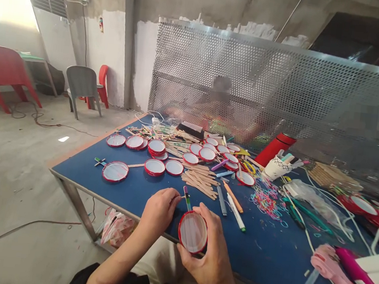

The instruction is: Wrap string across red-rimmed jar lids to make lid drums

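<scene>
A person's left hand (160, 211) and right hand (210, 252) work just over the near edge of a blue counter (81, 167). The right hand's fingers (202, 218) curl closed around a red-rimmed disc (192, 232) with a pale, glossy face, gripping it tilted above that edge. The left hand's fingers (173, 199) look pinched closed on the thin end of a slim green-and-purple stick (186, 199), which sits just above the disc's rim.

More discs (115, 171) lie scattered across the middle of the counter, among a heap of flat wooden sticks (199, 179). Right of the hands lie loose markers (233, 196) and a tangle of colored rubber bands (266, 197). Farther right, a red flask (275, 148) leans near a white cup of pens (276, 167). A perforated metal screen (218, 59) stands along the far side.
</scene>
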{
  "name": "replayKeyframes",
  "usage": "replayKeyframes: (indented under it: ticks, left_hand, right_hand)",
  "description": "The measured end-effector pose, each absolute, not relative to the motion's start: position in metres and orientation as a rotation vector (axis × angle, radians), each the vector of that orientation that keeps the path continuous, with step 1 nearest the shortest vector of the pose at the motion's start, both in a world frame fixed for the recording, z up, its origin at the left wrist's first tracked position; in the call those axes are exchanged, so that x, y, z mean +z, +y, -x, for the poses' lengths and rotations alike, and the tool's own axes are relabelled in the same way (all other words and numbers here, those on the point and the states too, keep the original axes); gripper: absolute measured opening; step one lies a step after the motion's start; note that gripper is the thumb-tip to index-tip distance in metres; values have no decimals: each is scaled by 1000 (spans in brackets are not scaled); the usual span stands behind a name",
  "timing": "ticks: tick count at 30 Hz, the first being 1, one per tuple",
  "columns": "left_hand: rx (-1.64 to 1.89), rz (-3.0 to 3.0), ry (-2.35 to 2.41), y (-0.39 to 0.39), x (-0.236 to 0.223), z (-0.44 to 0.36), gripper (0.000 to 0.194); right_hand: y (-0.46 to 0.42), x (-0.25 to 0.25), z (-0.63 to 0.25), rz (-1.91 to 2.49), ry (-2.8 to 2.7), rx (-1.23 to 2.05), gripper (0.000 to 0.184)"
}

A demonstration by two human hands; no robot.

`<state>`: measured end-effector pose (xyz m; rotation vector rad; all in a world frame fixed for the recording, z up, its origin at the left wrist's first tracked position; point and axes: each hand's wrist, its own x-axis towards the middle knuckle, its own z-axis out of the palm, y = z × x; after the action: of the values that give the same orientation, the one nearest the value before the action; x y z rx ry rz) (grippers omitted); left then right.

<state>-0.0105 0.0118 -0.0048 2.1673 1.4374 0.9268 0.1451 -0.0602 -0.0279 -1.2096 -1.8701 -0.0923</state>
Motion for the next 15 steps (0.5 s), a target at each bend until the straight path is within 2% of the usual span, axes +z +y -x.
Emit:
replayKeyframes:
  ticks: [15]
  left_hand:
    - [903,-2215,1455,11,-8,9,20]
  right_hand:
    - [-60,-27,-145,1238,-1918,-103,84]
